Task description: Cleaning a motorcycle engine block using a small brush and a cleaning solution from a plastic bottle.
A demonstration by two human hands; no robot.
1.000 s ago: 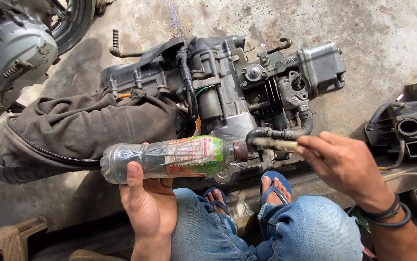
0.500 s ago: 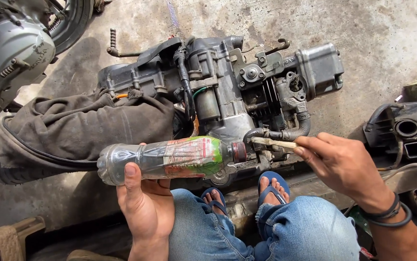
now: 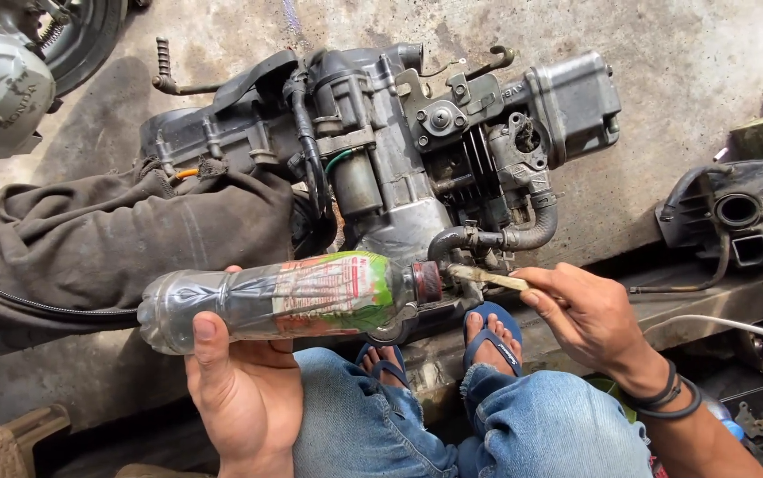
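Observation:
My left hand (image 3: 244, 389) grips a clear plastic bottle (image 3: 284, 296) with a green and red label, held sideways with its neck pointing right. My right hand (image 3: 589, 319) pinches a thin pale stick or tube (image 3: 486, 278) whose tip sits at the bottle's red-brown mouth (image 3: 427, 281). Just beyond the bottle lies a grimy scooter engine (image 3: 417, 150) on the concrete floor, with a bent rubber hose (image 3: 523, 235) near the stick. My blue-jeaned knees and sandalled feet (image 3: 492, 332) are below the bottle.
A dark grey cloth (image 3: 107, 239) drapes over the engine's left end. A wheel and engine cover (image 3: 10, 80) stand at top left. A black airbox part (image 3: 736, 217) lies at right, with cables and small parts by a ledge at lower right.
The view has shifted slightly. The bottle and stick stay together at the bottle's mouth; both hands keep their grip with hardly any movement.

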